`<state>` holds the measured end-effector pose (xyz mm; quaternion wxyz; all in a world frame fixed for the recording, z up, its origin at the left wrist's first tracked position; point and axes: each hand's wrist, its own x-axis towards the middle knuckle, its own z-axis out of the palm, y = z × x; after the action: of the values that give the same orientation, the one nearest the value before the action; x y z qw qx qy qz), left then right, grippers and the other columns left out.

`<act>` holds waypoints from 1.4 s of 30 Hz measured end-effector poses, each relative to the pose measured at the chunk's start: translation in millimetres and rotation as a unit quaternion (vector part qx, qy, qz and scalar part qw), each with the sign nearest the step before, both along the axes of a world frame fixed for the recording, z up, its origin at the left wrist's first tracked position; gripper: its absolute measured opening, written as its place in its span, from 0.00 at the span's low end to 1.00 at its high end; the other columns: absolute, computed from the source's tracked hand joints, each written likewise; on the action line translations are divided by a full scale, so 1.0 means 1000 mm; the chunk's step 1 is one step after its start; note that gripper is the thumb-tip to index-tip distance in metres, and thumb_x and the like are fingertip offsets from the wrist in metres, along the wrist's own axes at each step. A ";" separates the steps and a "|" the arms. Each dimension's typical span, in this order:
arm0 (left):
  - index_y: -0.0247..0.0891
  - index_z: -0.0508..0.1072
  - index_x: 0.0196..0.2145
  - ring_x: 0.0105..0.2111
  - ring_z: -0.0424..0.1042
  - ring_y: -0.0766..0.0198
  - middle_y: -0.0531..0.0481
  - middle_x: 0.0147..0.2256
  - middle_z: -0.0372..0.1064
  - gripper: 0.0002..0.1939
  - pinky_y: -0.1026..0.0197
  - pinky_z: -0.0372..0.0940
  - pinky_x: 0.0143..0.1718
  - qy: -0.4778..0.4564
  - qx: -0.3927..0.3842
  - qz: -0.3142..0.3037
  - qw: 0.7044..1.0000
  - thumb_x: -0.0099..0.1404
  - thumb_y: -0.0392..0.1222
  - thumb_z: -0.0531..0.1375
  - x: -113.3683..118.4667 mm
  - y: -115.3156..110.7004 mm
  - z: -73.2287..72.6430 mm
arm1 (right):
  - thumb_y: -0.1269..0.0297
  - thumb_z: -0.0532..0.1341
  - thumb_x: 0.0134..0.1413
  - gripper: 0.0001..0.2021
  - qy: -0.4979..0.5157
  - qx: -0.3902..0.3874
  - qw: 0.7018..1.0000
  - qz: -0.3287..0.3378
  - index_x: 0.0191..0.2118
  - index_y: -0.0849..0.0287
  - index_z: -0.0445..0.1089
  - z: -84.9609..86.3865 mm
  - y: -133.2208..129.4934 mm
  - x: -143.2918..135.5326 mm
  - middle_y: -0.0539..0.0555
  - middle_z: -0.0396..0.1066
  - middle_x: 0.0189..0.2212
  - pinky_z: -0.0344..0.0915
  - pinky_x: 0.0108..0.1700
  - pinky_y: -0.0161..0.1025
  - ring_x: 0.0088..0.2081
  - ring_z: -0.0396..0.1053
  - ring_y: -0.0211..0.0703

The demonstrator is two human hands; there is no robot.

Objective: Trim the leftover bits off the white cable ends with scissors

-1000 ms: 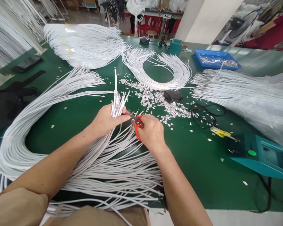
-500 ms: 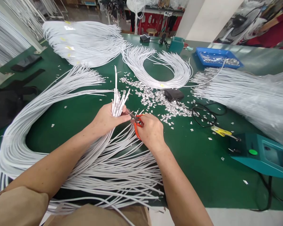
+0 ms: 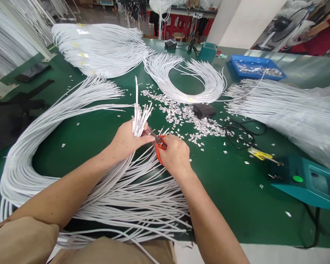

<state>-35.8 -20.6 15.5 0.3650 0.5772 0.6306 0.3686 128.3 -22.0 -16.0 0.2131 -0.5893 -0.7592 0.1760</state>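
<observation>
Left hand (image 3: 126, 138) curled tight round upright bunch of thin white plastic-sheathed cables (image 3: 139, 124), seemingly to keep ends together; ends poke above fist. Right hand (image 3: 176, 152) wrapped on orange-handled metal pliers (image 3: 158, 156), tips beside left thumb, presumably for close reach. Small silver pieces (image 3: 178, 114) lie beyond on green tabletop (image 3: 222, 190).

Head-worn view, facing forward and down, close above white cables (image 3: 118, 187)
</observation>
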 end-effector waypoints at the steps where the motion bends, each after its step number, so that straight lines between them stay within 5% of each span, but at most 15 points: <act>1: 0.39 0.68 0.29 0.30 0.71 0.61 0.52 0.30 0.73 0.16 0.58 0.65 0.36 0.005 0.001 0.002 1.000 0.47 0.45 0.70 0.000 0.000 0.000 | 0.56 0.58 0.57 0.17 -0.002 -0.002 1.000 -0.001 0.21 0.58 0.66 0.000 0.000 0.000 0.53 0.67 0.25 0.47 0.28 0.37 0.28 0.63 0.40; 9: 0.39 0.69 0.30 0.35 0.73 0.58 0.51 0.33 0.76 0.14 0.57 0.64 0.39 -0.022 -0.006 -0.005 1.000 0.51 0.47 0.68 -0.004 0.001 0.000 | 0.49 0.59 0.57 0.20 -0.009 -0.003 1.000 -0.004 0.22 0.58 0.66 -0.004 0.006 0.004 0.54 0.68 0.26 0.48 0.28 0.37 0.29 0.64 0.40; 14: 0.39 0.70 0.30 0.34 0.72 0.59 0.51 0.33 0.75 0.14 0.58 0.64 0.38 -0.029 -0.005 -0.005 1.000 0.51 0.48 0.68 -0.005 0.003 -0.004 | 0.58 0.63 0.52 0.11 0.112 -0.029 0.993 0.001 0.24 0.58 0.68 0.001 0.010 0.011 0.51 0.69 0.27 0.54 0.30 0.37 0.29 0.63 0.39; 20: 0.38 0.70 0.30 0.33 0.71 0.60 0.51 0.32 0.74 0.14 0.59 0.64 0.37 -0.014 -0.009 -0.019 1.000 0.49 0.47 0.68 0.002 -0.001 -0.001 | 0.59 0.64 0.47 0.08 0.441 -0.105 0.891 -0.032 0.31 0.58 0.76 0.014 0.007 0.001 0.50 0.72 0.28 0.64 0.37 0.37 0.31 0.67 0.38; 27: 0.38 0.71 0.29 0.34 0.73 0.59 0.50 0.32 0.76 0.14 0.58 0.66 0.39 -0.023 -0.020 -0.016 0.999 0.49 0.46 0.69 0.007 -0.003 0.002 | 0.63 0.66 0.42 0.06 0.517 -0.169 0.837 -0.054 0.28 0.58 0.76 0.008 0.007 -0.003 0.49 0.73 0.27 0.65 0.38 0.38 0.30 0.67 0.38; 32: 0.39 0.67 0.30 0.33 0.75 0.59 0.51 0.29 0.75 0.13 0.58 0.68 0.38 -0.131 -0.062 -0.048 0.988 0.53 0.43 0.67 0.006 -0.004 0.000 | 0.62 0.67 0.41 0.07 0.562 -0.223 0.794 -0.056 0.28 0.58 0.75 0.005 0.009 -0.002 0.48 0.71 0.24 0.64 0.35 0.36 0.28 0.65 0.36; 34: 0.39 0.65 0.29 0.31 0.75 0.60 0.52 0.27 0.74 0.12 0.58 0.68 0.35 -0.174 -0.077 -0.086 0.978 0.55 0.43 0.66 0.006 -0.004 -0.001 | 0.61 0.67 0.40 0.08 0.555 -0.226 0.799 -0.052 0.28 0.59 0.75 0.003 0.012 0.000 0.48 0.71 0.25 0.64 0.36 0.37 0.28 0.66 0.37; 36: 0.39 0.66 0.29 0.33 0.76 0.58 0.51 0.28 0.74 0.12 0.58 0.69 0.36 -0.182 -0.082 -0.105 0.974 0.55 0.44 0.66 0.004 -0.003 -0.001 | 0.59 0.66 0.42 0.09 0.512 -0.185 0.834 -0.083 0.25 0.59 0.73 0.001 0.015 0.005 0.48 0.70 0.24 0.63 0.36 0.37 0.28 0.65 0.37; 39: 0.38 0.74 0.36 0.46 0.75 0.54 0.46 0.42 0.77 0.12 0.54 0.67 0.49 -0.146 -0.087 -0.124 0.978 0.55 0.43 0.67 -0.002 0.000 -0.002 | 0.59 0.64 0.48 0.08 0.424 -0.033 0.892 -0.156 0.28 0.59 0.73 0.000 0.018 0.013 0.50 0.70 0.27 0.62 0.38 0.38 0.30 0.65 0.38; 42: 0.40 0.76 0.44 0.53 0.70 0.52 0.47 0.51 0.74 0.18 0.51 0.61 0.58 -0.084 -0.098 -0.144 0.981 0.55 0.43 0.66 -0.009 0.003 -0.002 | 0.62 0.61 0.53 0.06 0.390 0.081 0.904 -0.156 0.33 0.57 0.73 0.004 0.016 0.015 0.51 0.71 0.32 0.62 0.42 0.38 0.34 0.66 0.38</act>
<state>-45.2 -17.6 13.4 0.5208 0.5902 0.5411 0.2960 143.5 -6.3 -11.8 0.5639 -0.5655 -0.5250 0.2943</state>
